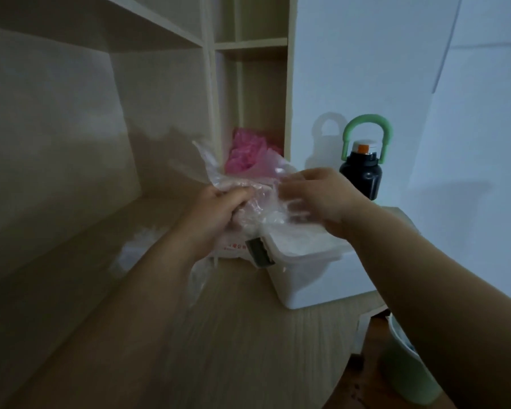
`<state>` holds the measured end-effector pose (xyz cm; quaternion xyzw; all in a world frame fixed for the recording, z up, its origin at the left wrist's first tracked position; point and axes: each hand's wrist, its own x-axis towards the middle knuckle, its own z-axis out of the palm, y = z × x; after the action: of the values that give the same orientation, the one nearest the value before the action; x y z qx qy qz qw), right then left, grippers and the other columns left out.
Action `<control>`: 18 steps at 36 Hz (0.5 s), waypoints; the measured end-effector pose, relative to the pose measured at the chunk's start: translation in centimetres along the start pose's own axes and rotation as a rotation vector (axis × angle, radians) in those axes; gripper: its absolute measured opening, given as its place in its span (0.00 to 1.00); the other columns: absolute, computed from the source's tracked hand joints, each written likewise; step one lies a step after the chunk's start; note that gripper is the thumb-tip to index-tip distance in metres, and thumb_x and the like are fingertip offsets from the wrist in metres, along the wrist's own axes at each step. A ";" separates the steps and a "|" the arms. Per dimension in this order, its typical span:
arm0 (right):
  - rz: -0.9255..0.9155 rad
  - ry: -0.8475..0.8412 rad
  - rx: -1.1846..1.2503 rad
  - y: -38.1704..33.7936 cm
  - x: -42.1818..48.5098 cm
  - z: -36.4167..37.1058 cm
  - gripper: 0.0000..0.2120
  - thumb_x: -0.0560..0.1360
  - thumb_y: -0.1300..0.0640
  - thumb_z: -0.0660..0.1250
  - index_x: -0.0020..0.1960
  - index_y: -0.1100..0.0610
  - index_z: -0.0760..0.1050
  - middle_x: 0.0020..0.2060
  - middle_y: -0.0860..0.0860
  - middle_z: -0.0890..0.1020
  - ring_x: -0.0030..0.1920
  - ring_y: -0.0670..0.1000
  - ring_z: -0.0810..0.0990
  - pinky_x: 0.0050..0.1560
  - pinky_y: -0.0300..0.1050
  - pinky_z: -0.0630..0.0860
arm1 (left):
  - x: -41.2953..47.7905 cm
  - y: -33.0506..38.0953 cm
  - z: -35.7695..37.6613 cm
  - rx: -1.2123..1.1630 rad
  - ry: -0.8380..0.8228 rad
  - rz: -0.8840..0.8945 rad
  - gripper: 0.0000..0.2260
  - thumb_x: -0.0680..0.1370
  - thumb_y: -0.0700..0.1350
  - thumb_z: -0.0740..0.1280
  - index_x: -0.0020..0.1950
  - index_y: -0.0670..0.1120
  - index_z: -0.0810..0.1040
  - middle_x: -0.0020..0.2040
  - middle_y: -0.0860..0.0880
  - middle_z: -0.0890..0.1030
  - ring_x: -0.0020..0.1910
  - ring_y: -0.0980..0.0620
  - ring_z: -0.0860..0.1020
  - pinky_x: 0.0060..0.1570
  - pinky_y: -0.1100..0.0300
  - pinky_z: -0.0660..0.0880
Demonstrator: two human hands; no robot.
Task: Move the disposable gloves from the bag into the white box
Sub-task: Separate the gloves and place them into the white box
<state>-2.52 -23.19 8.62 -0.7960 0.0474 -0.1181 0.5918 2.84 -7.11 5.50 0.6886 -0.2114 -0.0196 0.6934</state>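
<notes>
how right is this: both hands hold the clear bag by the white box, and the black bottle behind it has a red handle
One slip: the head view shows the black bottle has a green handle, not red. The rest holds.

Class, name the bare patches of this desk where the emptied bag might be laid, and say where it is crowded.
Bare: the near desk in front of the white box; also the far left, beyond the loose clear plastic. Crowded: the back, where bag, box and bottle cluster.
</notes>
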 end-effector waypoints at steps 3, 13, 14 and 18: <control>0.080 0.144 0.164 1.4 1.3 -1.2 0.07 0.75 0.64 0.64 0.39 0.58 0.72 0.34 0.53 0.76 0.31 0.49 0.75 0.29 0.40 0.75 | 0.7 -0.9 0.3 0.014 0.080 -0.041 0.06 0.75 0.45 0.69 0.42 0.45 0.84 0.34 0.47 0.80 0.34 0.51 0.78 0.37 0.59 0.74; 0.252 0.276 -0.575 5.8 4.1 -7.1 0.07 0.75 0.60 0.63 0.44 0.64 0.73 0.35 0.58 0.75 0.33 0.56 0.73 0.32 0.44 0.70 | 2.2 -2.4 1.1 0.540 0.329 0.011 0.10 0.73 0.49 0.69 0.52 0.50 0.73 0.43 0.57 0.75 0.46 0.54 0.74 0.46 0.57 0.72; 0.256 0.265 -0.656 6.0 4.2 -7.5 0.08 0.76 0.59 0.64 0.45 0.65 0.74 0.35 0.58 0.76 0.33 0.56 0.74 0.33 0.44 0.71 | 2.1 -1.8 1.8 0.570 0.338 0.088 0.11 0.75 0.48 0.69 0.55 0.53 0.71 0.44 0.60 0.72 0.47 0.57 0.72 0.47 0.59 0.69; 0.243 0.253 -0.904 6.6 4.6 -9.1 0.10 0.76 0.56 0.65 0.48 0.63 0.73 0.37 0.54 0.74 0.44 0.56 0.76 0.44 0.44 0.70 | 2.3 -0.3 4.2 0.673 0.154 0.382 0.17 0.73 0.50 0.69 0.62 0.53 0.77 0.56 0.54 0.75 0.55 0.56 0.74 0.54 0.61 0.69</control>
<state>0.10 -34.56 5.44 -0.9414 0.2582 -0.1117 0.1860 3.65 -11.86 5.63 0.8253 -0.2777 0.2317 0.4337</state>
